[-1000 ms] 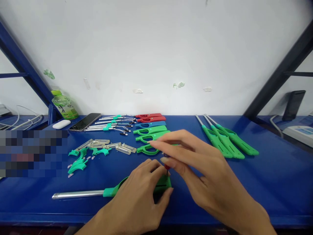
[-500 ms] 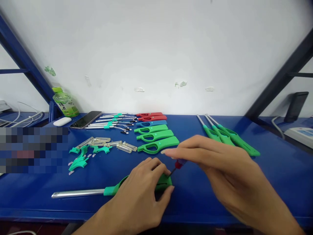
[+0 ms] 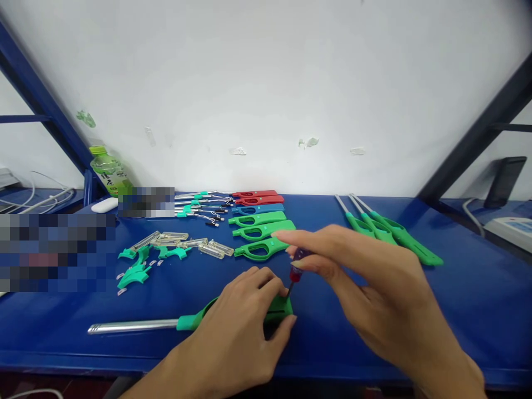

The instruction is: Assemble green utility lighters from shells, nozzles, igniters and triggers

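Observation:
A green gas lighter [image 3: 277,310] with a long metal barrel lies across the front of the blue table, barrel pointing left. My left hand [image 3: 236,332] is closed over its handle and presses it to the tabletop, hiding much of the grip. In my right hand [image 3: 369,293] is a small screwdriver [image 3: 297,267] with a purple and red handle, pinched between thumb and fingers. The screwdriver leans slightly, its shaft reaching down to the right end of the lighter's handle. The exact spot under the tip is too small to make out.
Behind my hands lie green, blue and red lighter shells [image 3: 268,249]. Left of them are clear fuel tanks [image 3: 211,249], teal triggers [image 3: 135,274] and metal barrels with wires [image 3: 195,211]. Several lighters [image 3: 378,230] rest at the right. A bottle [image 3: 110,172] stands at the back left.
My right hand has rotated and its thumb and fingers have shifted around the screwdriver, which stands more upright and shows more of its handle. My left hand and the lighter have stayed put.

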{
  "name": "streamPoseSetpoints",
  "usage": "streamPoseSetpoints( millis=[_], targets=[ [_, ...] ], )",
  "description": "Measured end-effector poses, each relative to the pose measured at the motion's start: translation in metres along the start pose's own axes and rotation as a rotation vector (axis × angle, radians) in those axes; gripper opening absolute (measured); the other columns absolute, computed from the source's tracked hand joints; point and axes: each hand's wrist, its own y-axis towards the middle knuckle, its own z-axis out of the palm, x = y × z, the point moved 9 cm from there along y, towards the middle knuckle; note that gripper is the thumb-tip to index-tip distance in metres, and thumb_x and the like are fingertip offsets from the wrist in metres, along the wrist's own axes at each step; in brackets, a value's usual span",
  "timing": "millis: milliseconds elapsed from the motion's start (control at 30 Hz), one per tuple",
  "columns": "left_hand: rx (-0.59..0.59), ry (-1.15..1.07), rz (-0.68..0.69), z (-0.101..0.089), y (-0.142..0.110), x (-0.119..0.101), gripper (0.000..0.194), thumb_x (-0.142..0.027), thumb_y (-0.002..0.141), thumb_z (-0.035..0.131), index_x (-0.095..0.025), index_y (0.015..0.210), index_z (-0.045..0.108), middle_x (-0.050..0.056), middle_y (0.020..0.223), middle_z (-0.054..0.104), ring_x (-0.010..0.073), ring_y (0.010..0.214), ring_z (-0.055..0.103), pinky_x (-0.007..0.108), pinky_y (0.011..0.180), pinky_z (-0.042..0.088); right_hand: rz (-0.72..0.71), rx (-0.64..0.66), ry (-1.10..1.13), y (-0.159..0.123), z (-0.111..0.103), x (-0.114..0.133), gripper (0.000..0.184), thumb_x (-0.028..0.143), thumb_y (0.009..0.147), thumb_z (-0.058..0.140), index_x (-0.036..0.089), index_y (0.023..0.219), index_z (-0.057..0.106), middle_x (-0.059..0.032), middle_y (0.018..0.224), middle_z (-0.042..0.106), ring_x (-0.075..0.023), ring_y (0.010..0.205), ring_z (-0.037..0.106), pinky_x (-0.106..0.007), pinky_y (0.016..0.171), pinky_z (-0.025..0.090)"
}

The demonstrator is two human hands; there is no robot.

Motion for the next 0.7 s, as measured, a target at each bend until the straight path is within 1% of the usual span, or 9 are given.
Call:
streamPoseSetpoints(
  millis=[100, 167, 200, 367, 433, 500, 600, 667, 700],
  targets=[
    [-0.002, -0.016, -0.004, 0.000, -0.001, 0.001, 0.013, -0.028, 0.096, 0.064, -0.023, 0.107, 0.066, 0.006, 0.113, 0.069, 0.0270, 0.108, 0.066, 0.048, 0.098, 0.057, 0.008, -0.099, -0.099, 0.004, -0.008, -0.005, 0.022, 0.013, 0.100, 0.068, 0.028, 0.112, 0.077, 0.0020, 0.087, 0.068, -0.0106, 0.070, 0.067, -0.021, 0.064, 0.054],
    [-0.021, -0.013, 0.007, -0.001, -0.001, 0.000, 0.016, -0.027, 0.095, 0.065, -0.024, 0.110, 0.066, 0.006, 0.115, 0.070, 0.0272, 0.110, 0.066, 0.047, 0.098, 0.056, 0.008, -0.120, -0.149, 0.005, -0.011, -0.006, 0.006, 0.022, 0.098, 0.075, 0.026, 0.101, 0.077, 0.0018, 0.081, 0.065, -0.0116, 0.065, 0.063, -0.023, 0.059, 0.050],
    [-0.030, -0.010, 0.014, -0.001, -0.001, 0.000, 0.017, -0.028, 0.095, 0.065, -0.024, 0.111, 0.066, 0.006, 0.116, 0.070, 0.0274, 0.110, 0.066, 0.047, 0.097, 0.056, 0.008, -0.125, -0.151, 0.005, -0.012, -0.006, 0.002, 0.025, 0.096, 0.077, 0.026, 0.096, 0.075, 0.0021, 0.078, 0.064, -0.0119, 0.063, 0.061, -0.024, 0.057, 0.048],
    [-0.028, -0.019, 0.031, -0.001, 0.001, -0.001, 0.016, -0.029, 0.100, 0.059, -0.025, 0.113, 0.065, 0.005, 0.111, 0.070, 0.0253, 0.104, 0.066, 0.044, 0.093, 0.055, 0.036, -0.092, -0.026, 0.009, -0.005, -0.005, 0.030, 0.036, 0.095, 0.079, 0.022, 0.075, 0.062, 0.0064, 0.063, 0.059, -0.0077, 0.053, 0.049, -0.021, 0.050, 0.039],
    [-0.022, 0.001, 0.036, 0.000, 0.002, 0.000, 0.015, -0.028, 0.105, 0.051, -0.024, 0.110, 0.065, 0.004, 0.107, 0.070, 0.0240, 0.100, 0.065, 0.041, 0.088, 0.055, 0.015, -0.120, -0.004, 0.011, 0.000, 0.000, 0.042, 0.043, 0.095, 0.079, 0.021, 0.069, 0.054, 0.0080, 0.058, 0.051, -0.0062, 0.050, 0.041, -0.021, 0.046, 0.034],
    [-0.025, 0.021, 0.037, 0.000, 0.004, 0.002, 0.020, -0.025, 0.108, 0.044, -0.023, 0.104, 0.064, 0.003, 0.101, 0.069, 0.0221, 0.092, 0.064, 0.036, 0.080, 0.054, -0.011, -0.154, 0.007, 0.012, 0.003, 0.006, 0.048, 0.047, 0.094, 0.079, 0.020, 0.067, 0.049, 0.0093, 0.056, 0.045, -0.0052, 0.049, 0.038, -0.020, 0.046, 0.032],
    [-0.036, 0.023, 0.040, -0.001, 0.006, 0.004, 0.024, -0.020, 0.108, 0.041, -0.023, 0.100, 0.063, 0.002, 0.097, 0.068, 0.0200, 0.087, 0.064, 0.032, 0.075, 0.052, 0.018, -0.137, 0.005, 0.012, 0.007, 0.006, 0.048, 0.050, 0.091, 0.081, 0.020, 0.069, 0.050, 0.0100, 0.056, 0.045, -0.0047, 0.048, 0.038, -0.018, 0.047, 0.034],
    [-0.041, 0.024, 0.045, -0.001, 0.006, 0.004, 0.027, -0.019, 0.108, 0.039, -0.023, 0.097, 0.063, 0.003, 0.097, 0.068, 0.0197, 0.086, 0.063, 0.031, 0.074, 0.051, 0.062, -0.095, 0.013, 0.010, 0.007, 0.002, 0.041, 0.054, 0.091, 0.079, 0.021, 0.077, 0.058, 0.0085, 0.061, 0.051, -0.0061, 0.051, 0.045, -0.018, 0.050, 0.040],
    [-0.044, 0.024, 0.047, -0.001, 0.007, 0.004, 0.028, -0.019, 0.109, 0.038, -0.022, 0.096, 0.062, 0.003, 0.097, 0.067, 0.0198, 0.085, 0.063, 0.032, 0.074, 0.050, 0.077, -0.070, 0.031, 0.009, 0.005, -0.001, 0.034, 0.054, 0.094, 0.076, 0.022, 0.086, 0.065, 0.0067, 0.068, 0.058, -0.0073, 0.056, 0.051, -0.018, 0.053, 0.044]
  ],
)
